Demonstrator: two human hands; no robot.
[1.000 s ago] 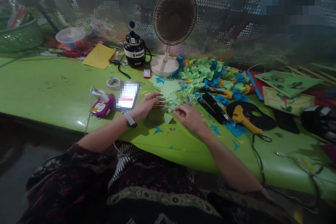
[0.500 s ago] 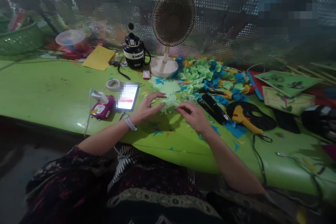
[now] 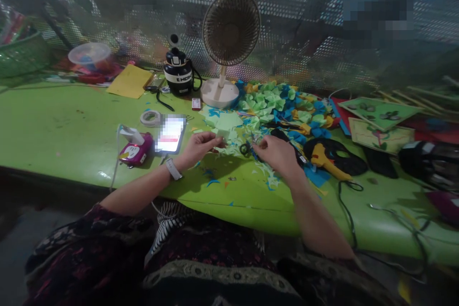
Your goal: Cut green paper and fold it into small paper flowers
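Note:
My left hand (image 3: 204,147) pinches a small pale green paper piece (image 3: 224,134) between thumb and fingers, just over the paper scraps. Across from it, my right hand (image 3: 274,153) is closed on what look like small scissors with dark handle loops (image 3: 245,148); the fingers partly hide them. Pale green cut paper (image 3: 229,121) lies behind both hands. Green and blue scraps (image 3: 271,179) are scattered below my right hand. Beyond it is a heap of folded green, blue and yellow paper pieces (image 3: 267,103).
A lit phone (image 3: 171,134), a tape roll (image 3: 150,117) and a purple power adapter (image 3: 135,150) lie on the left. At the back stand a black jug (image 3: 178,76) and a fan (image 3: 219,93). A yellow glue gun (image 3: 330,165) rests on the right.
My left hand has closed on a small green paper piece. My right hand has shifted right and now has the dark-handled scissors. Some scraps have moved right, beneath it.

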